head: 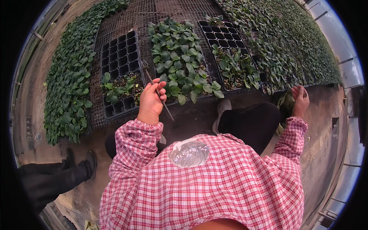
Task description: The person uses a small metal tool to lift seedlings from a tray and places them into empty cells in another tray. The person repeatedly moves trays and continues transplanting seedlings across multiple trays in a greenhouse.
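Note:
My left hand (152, 99) is closed around a thin metal rod (159, 93) whose upper end has a small wire loop. It is over the near edge of the bench, between a black cell tray (118, 69) with many bare cells and a few seedlings, and a full tray of leafy green seedlings (181, 57). Out at the right, my right hand (300, 100) is raised with curled fingers beside the bench edge; whether something small is between them cannot be told. A partly filled cell tray (230, 54) lies between the hands, farther back.
Dense seedlings (69, 74) cover the bench's left side, and more (279, 43) spread at the right. Wire mesh (138, 14) forms the bench top. Another person's legs (54, 175) are at the lower left. A greenish bag or cloth (284, 105) lies beside my right knee.

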